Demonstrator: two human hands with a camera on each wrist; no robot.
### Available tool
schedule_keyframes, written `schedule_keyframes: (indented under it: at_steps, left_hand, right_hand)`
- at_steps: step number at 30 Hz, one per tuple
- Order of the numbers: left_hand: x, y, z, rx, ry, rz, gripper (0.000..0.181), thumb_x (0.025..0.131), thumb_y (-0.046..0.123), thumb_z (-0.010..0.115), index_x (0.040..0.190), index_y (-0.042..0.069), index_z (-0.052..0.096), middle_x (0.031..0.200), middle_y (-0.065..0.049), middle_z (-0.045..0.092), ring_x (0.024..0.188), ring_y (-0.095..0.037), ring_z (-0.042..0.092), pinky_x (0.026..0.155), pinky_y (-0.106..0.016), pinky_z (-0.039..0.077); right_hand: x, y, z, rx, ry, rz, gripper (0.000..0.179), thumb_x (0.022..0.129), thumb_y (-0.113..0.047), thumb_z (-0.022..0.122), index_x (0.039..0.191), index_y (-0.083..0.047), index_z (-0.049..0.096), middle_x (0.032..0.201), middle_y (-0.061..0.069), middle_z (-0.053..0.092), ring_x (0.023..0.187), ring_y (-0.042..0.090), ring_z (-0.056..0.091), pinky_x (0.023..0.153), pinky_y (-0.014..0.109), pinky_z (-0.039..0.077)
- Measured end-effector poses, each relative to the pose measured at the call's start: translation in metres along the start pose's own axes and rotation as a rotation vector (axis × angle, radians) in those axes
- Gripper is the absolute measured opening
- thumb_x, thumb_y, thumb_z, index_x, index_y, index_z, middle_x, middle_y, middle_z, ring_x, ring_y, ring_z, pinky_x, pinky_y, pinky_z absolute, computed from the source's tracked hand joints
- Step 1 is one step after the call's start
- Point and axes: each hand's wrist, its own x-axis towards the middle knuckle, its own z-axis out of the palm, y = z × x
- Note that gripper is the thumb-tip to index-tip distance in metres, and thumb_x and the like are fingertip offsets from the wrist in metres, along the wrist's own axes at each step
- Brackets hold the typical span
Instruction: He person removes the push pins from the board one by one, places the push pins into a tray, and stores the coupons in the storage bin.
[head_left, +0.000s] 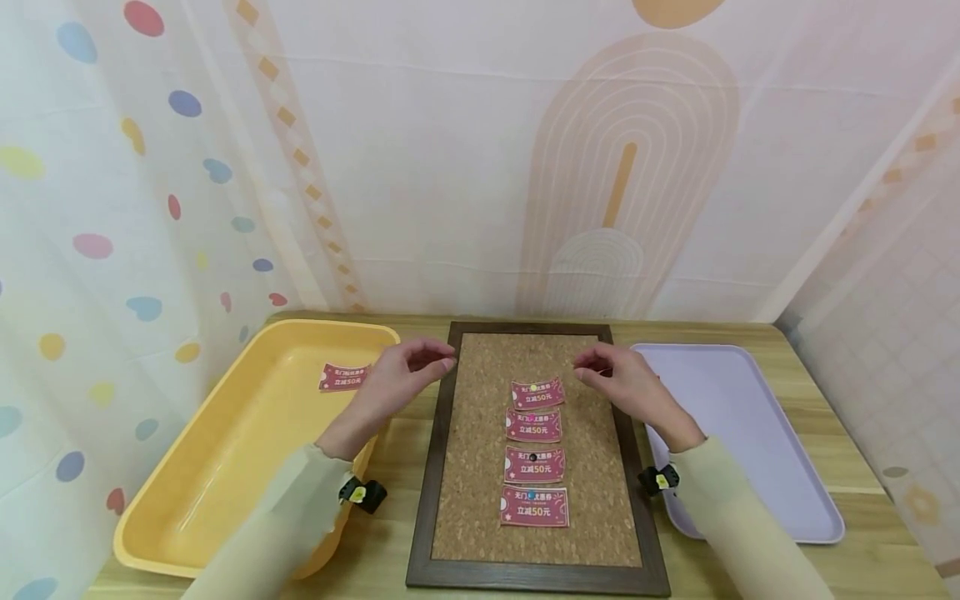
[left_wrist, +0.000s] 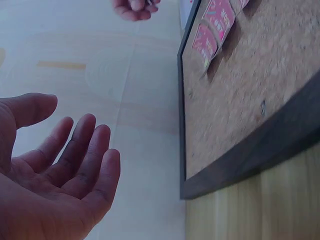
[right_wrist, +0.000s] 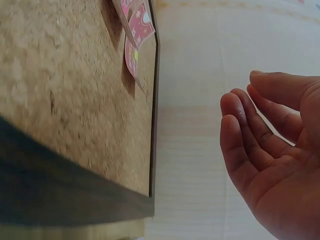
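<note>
My left hand point(head_left: 403, 377) hovers between the yellow bin and the cork board point(head_left: 472, 467), its fingers loosely bent and nothing in them. Over the board's right edge is my right hand point(head_left: 621, 382), fingers relaxed and the palm bare in the right wrist view. Several pink coupons run in a column down the cork. The top coupon point(head_left: 537, 397) has a yellow pin and curls off the surface. Below it come a coupon point(head_left: 532, 429) with a pink pin, one point(head_left: 534, 472) with a black pin, and a flatter one point(head_left: 534, 514) with a blue pin.
At left stands the deep yellow bin point(head_left: 240, 450), with another pink coupon point(head_left: 344, 378) inside against its far wall. A lilac tray point(head_left: 750, 450) lies to the right, partly behind the right forearm. A patterned curtain point(head_left: 450, 167) hangs behind the wooden table point(head_left: 847, 492).
</note>
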Motion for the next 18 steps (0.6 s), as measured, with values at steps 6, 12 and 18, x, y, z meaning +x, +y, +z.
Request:
schedule_keyframes:
  at_steps: [6, 12, 18]
  left_hand:
    - [0.009, -0.004, 0.023, -0.022, -0.045, -0.036, 0.029, 0.102, 0.018, 0.065, 0.126, 0.001, 0.066, 0.116, -0.012, 0.07, 0.107, -0.026, 0.064, 0.091, -0.039, 0.054]
    - [0.017, -0.009, 0.043, -0.011, -0.065, -0.07, 0.031, 0.101, 0.017, 0.066, 0.127, 0.0, 0.065, 0.117, -0.011, 0.069, 0.107, -0.026, 0.064, 0.089, -0.04, 0.055]
    - [0.026, -0.016, 0.056, -0.044, -0.08, -0.083, 0.034, 0.101, 0.017, 0.066, 0.128, -0.002, 0.064, 0.113, -0.011, 0.069, 0.104, -0.024, 0.064, 0.09, -0.042, 0.055]
  right_hand:
    - [0.008, -0.001, 0.01, 0.032, -0.01, -0.008, 0.02, 0.102, -0.013, 0.067, 0.117, -0.001, 0.072, 0.105, 0.007, 0.073, 0.09, 0.019, 0.067, 0.074, 0.035, 0.055]
    - [0.017, -0.001, 0.019, 0.03, -0.047, 0.003, 0.017, 0.102, -0.013, 0.067, 0.114, -0.003, 0.073, 0.108, 0.008, 0.073, 0.096, 0.023, 0.069, 0.081, 0.041, 0.057]
    - [0.025, -0.006, 0.024, 0.01, -0.082, 0.013, 0.018, 0.102, -0.015, 0.067, 0.114, -0.004, 0.074, 0.11, 0.008, 0.074, 0.105, 0.029, 0.07, 0.089, 0.048, 0.056]
